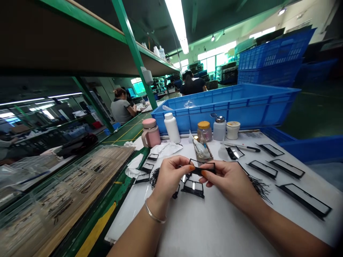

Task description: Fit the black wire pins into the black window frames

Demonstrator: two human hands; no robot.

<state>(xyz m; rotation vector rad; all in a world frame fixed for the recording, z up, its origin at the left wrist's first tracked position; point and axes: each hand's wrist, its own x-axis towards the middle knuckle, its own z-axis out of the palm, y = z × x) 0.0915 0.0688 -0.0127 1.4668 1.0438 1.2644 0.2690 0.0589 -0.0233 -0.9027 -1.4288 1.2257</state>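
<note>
My left hand (171, 175) and my right hand (227, 178) together pinch a small black rectangular frame (202, 167) above the white work mat (209, 225). The left thumb and fingers close on its left end, the right ones on its right end. A silver bangle circles my left wrist. Just below the hands lies another black frame with a shiny pane (193, 187). A heap of thin black strips (154, 177) rests to the left of my left hand.
Several black frames (289, 168) lie across the mat's right side, and a few (147, 167) at the left. A pink mug (150, 132), white bottle (172, 127), jars and a blue crate (241, 105) stand behind. Clear compartment trays (66, 192) sit left. Other people work farther back.
</note>
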